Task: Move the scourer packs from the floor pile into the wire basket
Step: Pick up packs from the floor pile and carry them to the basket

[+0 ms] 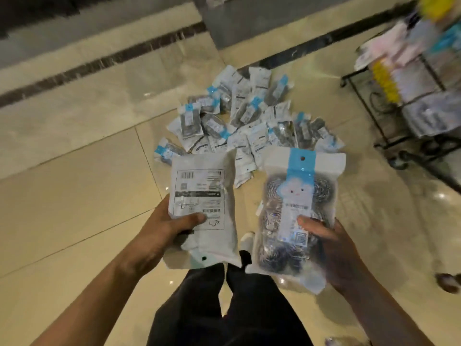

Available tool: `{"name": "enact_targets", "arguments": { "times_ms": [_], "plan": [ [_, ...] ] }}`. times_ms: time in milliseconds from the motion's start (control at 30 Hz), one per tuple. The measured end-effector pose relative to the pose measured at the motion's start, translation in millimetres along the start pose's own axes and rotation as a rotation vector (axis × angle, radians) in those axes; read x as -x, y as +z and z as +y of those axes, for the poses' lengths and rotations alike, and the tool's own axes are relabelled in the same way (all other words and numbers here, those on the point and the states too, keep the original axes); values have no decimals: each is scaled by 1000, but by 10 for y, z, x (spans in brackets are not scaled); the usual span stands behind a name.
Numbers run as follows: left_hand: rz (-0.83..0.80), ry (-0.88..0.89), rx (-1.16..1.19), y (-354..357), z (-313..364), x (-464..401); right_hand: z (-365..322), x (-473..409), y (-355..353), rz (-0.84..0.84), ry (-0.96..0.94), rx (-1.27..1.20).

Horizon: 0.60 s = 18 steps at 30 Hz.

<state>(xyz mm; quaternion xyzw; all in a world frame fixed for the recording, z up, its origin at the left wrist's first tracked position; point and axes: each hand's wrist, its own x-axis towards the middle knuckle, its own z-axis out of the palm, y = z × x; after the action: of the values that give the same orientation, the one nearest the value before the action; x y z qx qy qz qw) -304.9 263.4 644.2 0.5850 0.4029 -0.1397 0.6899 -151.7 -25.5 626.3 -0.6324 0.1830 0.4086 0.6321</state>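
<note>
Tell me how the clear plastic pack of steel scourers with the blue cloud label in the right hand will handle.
The clear plastic scourer pack with the blue cloud label probably feels light, since the right hand holds it by one side. Its glossy film looks slippery. The coiled wire balls inside likely give it springy bulk, not stiffness.

The floor (74, 196) is glossy polished tile, cream, with bright reflections. In the left hand (159, 233) a pack (202, 208) shows matt white plastic with print. The pack (296, 216) in the right hand (334, 253) is clear shiny plastic over coiled metal scourers. At upper right, the wire basket (381, 121) is dark metal.
</note>
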Motion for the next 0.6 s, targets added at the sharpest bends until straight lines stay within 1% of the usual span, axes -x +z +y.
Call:
{"name": "enact_targets", "arguments": {
  "times_ms": [133, 233, 300, 367, 433, 533, 600],
  "plan": [
    [-70, 38, 37, 220, 398, 394, -374, 541, -69, 5, -52, -27],
    [-109, 90, 33, 336, 598, 437, -525, 781, -174, 9, -31, -80],
    [-159, 108, 7, 414, 718, 385, -589, 876, -230, 23, -56, -101],
    [-206, 101, 16, 507, 871, 319, -661, 980, -206, 93, -117, -108],
    [-273, 108, 13, 579, 1016, 203, -663, 1070, -234, 170, -182, -171],
    [-401, 131, -103, 689, 1216, 43, -653, 1267, -208, 261, -232, -248],
    [-483, 121, -156, 808, 1365, -79, -639, 1392, -218, 344, -228, -357]
  ]
}}
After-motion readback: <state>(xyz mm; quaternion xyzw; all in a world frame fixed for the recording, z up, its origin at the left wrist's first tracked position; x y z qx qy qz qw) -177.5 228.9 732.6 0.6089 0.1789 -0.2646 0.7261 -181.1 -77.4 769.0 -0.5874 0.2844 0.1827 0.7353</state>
